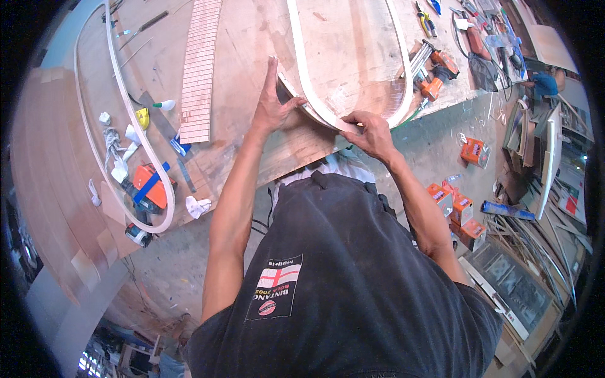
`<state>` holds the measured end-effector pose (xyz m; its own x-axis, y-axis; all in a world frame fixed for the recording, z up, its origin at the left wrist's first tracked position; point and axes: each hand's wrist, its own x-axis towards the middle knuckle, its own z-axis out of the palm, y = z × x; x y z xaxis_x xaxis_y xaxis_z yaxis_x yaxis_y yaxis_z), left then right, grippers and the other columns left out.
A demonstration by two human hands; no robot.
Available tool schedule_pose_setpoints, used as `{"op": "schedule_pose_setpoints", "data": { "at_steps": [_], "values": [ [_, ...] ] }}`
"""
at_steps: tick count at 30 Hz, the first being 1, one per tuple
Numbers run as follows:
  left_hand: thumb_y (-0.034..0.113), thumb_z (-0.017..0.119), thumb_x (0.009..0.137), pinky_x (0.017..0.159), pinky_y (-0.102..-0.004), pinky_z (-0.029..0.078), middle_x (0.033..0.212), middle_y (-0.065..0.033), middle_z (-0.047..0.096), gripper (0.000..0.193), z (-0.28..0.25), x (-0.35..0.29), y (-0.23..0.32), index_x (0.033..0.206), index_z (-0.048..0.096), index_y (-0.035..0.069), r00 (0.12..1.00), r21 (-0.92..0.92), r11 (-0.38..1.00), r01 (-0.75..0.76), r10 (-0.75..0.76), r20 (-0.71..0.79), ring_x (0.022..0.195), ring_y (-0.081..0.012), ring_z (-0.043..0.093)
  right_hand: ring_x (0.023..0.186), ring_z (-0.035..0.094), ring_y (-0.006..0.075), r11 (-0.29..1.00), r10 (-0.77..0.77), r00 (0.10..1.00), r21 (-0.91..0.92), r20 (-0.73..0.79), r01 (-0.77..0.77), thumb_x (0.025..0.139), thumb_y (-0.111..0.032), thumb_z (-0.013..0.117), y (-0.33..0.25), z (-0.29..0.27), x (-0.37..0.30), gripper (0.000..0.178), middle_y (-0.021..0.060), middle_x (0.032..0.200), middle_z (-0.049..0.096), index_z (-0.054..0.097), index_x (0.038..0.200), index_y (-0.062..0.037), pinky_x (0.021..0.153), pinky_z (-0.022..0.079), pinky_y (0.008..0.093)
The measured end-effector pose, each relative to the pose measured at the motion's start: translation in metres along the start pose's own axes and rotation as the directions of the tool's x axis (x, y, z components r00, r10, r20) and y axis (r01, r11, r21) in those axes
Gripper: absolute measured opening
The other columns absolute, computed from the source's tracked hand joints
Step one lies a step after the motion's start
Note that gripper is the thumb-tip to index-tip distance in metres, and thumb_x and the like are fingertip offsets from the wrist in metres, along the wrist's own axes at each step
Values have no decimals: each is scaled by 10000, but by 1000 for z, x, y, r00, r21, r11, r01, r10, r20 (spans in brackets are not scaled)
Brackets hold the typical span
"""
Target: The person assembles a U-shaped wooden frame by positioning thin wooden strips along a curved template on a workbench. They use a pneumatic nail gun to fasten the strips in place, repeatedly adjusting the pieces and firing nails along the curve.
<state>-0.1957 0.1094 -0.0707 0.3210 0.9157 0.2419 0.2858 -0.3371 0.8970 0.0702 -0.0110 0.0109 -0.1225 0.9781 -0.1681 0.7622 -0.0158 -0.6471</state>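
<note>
A pale oval hoop frame extends past the top edge of the view, its rounded near end close to the workbench's front edge. Along the outside of its left bend runs a short curved wooden strip. My left hand holds this strip near its far end, thumb over the top and fingers stretched along its outer side. At the lower bend my right hand pinches the strip and the frame's edge together, thumb and forefinger closed. Exactly where strip meets frame is hidden under those fingers.
The workbench carries a slatted wooden panel. A second oval hoop lies left, around an orange-and-blue tool and crumpled paper. An orange nail gun and pliers lie right. Orange boxes stand on the floor.
</note>
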Motion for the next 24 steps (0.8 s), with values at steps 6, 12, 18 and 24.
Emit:
{"op": "schedule_pose_setpoints", "data": {
  "at_steps": [6,12,18,24],
  "values": [
    [486,805,876,1341,-549,146,1613,-56,514,803,12,-10,13,1556,525,162,888,514,725,-459,382,254,1545,-260,432,940,746,340,1000,3,1000,-24,13,-3,826,-233,826,5,4,-4,339,149,1014,768,784,1121,-72,829,578,431],
    [475,816,866,1323,-523,223,1201,30,706,486,32,-15,31,1261,742,202,807,253,806,-534,398,435,1247,-185,638,855,744,284,996,-84,996,0,-42,85,871,-216,824,11,7,-6,335,145,1001,771,774,1146,-31,754,577,385],
    [417,875,817,1291,-497,271,1071,31,729,395,34,-11,26,1131,781,196,810,222,800,-557,463,361,1142,-193,672,937,714,261,883,-385,921,-313,-58,349,905,-278,794,23,-10,-16,365,80,976,760,756,1219,-96,879,552,409],
    [375,908,776,1282,-494,270,1022,21,740,365,36,-10,29,1065,793,185,815,226,799,-558,476,331,1104,-209,691,969,713,212,802,-470,881,-443,-56,400,907,-281,778,44,-17,-23,327,20,939,764,759,1204,-146,920,542,382]
  ]
}}
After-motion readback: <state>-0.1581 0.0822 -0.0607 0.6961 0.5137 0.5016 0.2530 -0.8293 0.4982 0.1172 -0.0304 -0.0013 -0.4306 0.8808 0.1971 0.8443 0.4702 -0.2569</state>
